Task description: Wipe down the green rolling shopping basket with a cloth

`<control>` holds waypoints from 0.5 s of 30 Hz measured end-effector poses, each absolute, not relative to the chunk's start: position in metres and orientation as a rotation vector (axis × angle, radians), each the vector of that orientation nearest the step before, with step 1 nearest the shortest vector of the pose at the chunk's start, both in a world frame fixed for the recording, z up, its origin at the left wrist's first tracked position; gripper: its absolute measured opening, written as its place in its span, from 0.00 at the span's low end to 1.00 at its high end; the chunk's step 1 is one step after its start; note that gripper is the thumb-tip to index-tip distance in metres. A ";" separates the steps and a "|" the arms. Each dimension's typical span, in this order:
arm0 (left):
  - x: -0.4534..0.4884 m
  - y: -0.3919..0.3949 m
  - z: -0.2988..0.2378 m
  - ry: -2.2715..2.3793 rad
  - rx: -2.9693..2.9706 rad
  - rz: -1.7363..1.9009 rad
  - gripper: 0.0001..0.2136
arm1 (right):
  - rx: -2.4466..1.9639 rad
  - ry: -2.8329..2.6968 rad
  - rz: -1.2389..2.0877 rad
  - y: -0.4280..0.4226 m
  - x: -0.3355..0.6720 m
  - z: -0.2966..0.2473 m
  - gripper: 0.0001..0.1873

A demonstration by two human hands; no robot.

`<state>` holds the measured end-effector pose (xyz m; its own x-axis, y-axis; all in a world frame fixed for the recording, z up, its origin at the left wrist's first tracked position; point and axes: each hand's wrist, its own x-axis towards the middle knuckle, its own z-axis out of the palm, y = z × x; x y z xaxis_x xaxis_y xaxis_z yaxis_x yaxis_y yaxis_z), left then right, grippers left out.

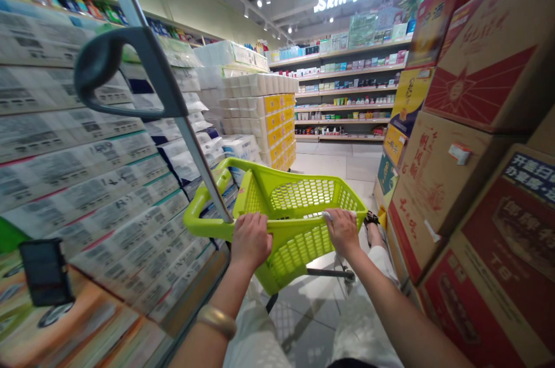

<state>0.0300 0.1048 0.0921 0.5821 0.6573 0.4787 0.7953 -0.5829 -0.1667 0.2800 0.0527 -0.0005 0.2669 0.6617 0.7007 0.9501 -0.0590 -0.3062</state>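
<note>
1. Stacked packs at left, stacked cartons at right: small, slow turns would suit.
2. Green cart: sideways between the stacks; best guided evenly from both ends.
3. Metal pole: crosses the cart's handle end; allow clearance.
4. Left hand, right hand: fingers curled over the cart's near side, apart.
5. White scrap: by the right thumb; shouldn't loosen that grip.

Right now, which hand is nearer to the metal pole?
Left. The left hand holds the cart rim just beside the lower visible end of the pole; the right hand is farther away, along the same rim.
</note>
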 end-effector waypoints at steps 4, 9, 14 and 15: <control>0.025 0.118 0.094 -1.152 -2.459 -0.508 0.09 | -1.822 -1.428 -0.527 0.051 0.292 -0.007 0.16; 0.019 0.132 0.097 -1.152 -2.493 -0.475 0.10 | -1.858 -1.338 -0.572 0.044 0.298 -0.015 0.15; 0.013 0.141 0.099 -1.163 -2.501 -0.461 0.10 | -1.893 -1.319 -0.575 0.029 0.303 -0.018 0.15; 0.012 0.141 0.100 -1.165 -2.500 -0.460 0.10 | -1.897 -1.321 -0.571 0.026 0.303 -0.019 0.15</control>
